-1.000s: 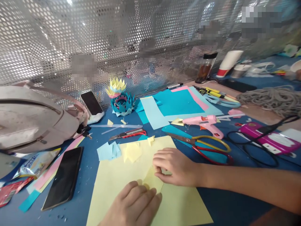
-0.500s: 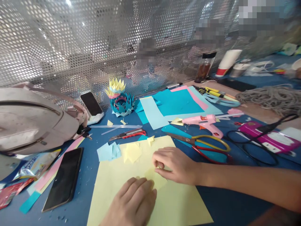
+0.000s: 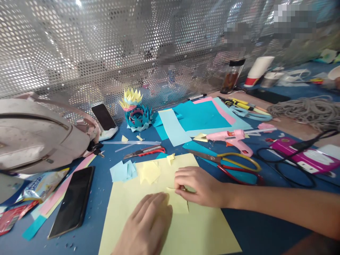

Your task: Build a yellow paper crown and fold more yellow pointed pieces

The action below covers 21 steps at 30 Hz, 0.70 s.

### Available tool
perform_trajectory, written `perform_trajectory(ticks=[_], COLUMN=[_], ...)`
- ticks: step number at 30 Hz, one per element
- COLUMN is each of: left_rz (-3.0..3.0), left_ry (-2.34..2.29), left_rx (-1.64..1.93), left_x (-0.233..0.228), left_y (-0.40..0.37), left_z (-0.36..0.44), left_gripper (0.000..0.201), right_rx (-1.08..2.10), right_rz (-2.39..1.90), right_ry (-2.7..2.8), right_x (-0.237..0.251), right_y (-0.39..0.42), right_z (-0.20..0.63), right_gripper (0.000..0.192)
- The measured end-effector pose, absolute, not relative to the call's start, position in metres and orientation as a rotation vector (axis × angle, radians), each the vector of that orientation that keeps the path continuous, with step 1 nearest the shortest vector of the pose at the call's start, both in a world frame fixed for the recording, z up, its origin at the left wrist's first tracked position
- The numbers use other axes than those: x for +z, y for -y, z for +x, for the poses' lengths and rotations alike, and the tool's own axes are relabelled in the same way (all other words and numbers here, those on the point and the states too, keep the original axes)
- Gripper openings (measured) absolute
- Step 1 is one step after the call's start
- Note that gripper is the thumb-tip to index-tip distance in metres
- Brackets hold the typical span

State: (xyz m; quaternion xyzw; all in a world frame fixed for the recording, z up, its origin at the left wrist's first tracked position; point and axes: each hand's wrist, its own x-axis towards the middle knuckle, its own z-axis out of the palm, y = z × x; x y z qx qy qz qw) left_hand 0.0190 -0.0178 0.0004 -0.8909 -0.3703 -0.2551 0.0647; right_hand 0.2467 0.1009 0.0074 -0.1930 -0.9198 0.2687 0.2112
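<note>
A small square of pale yellow paper [image 3: 179,204] lies on a large pale yellow sheet [image 3: 202,230]. My right hand [image 3: 200,186] pinches the square's upper edge between curled fingers and thumb. At the square's left edge rests my left hand [image 3: 148,221], its fingers stretched forward and lying on the paper; the fingertips partly cover that edge. Beyond the hands sit a pile of yellow paper pieces [image 3: 150,172] and a pile of light blue pieces [image 3: 123,171]. A small folded yellow piece [image 3: 170,159] is at the sheet's far edge.
Scissors [image 3: 225,161], a pink glue gun [image 3: 231,136] and a red utility knife [image 3: 146,151] lie beyond the sheet. A folded paper flower [image 3: 138,117] stands near the perforated metal panel [image 3: 106,53]. A phone [image 3: 73,202] and a bag [image 3: 39,138] are at left.
My left hand has slid slightly up and left, its fingers straighter, showing more of the small yellow square. My right hand has barely moved and keeps its pinch.
</note>
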Motion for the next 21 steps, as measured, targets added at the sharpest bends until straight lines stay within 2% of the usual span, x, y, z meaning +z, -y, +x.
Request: perform_trajectory(ticks=[4,6,10,16,21], left_rz=[-2.602,-2.625,-2.653,-2.632,-2.653], left_ry=[1.375,1.323,1.170,1.278,1.325], left_rx=[-0.791,-0.816,-0.875,-0.826,-0.796], left_x=[-0.009,-0.014,-0.021,-0.010,0.000], left_y=[0.021,0.020,0.017,0.018,0.020], left_z=[0.021,0.021,0.018,0.016,0.013], left_gripper=[0.044,0.047,0.046,0.047,0.048], right_rx=[0.809,0.825,0.852,0.787,0.729], right_rz=[-0.623,-0.654,-0.585,-0.495,-0.522], right_ry=[2.477,2.466,2.466,2.517,2.586], right_x=[0.007,0.008,0.007,0.005,0.004], right_y=[-0.100,-0.100,-0.101,-0.101,-0.100], right_z=[0.247,0.248,0.248,0.245,0.246], right_gripper=[0.022,0.020,0.017,0.016,0.025])
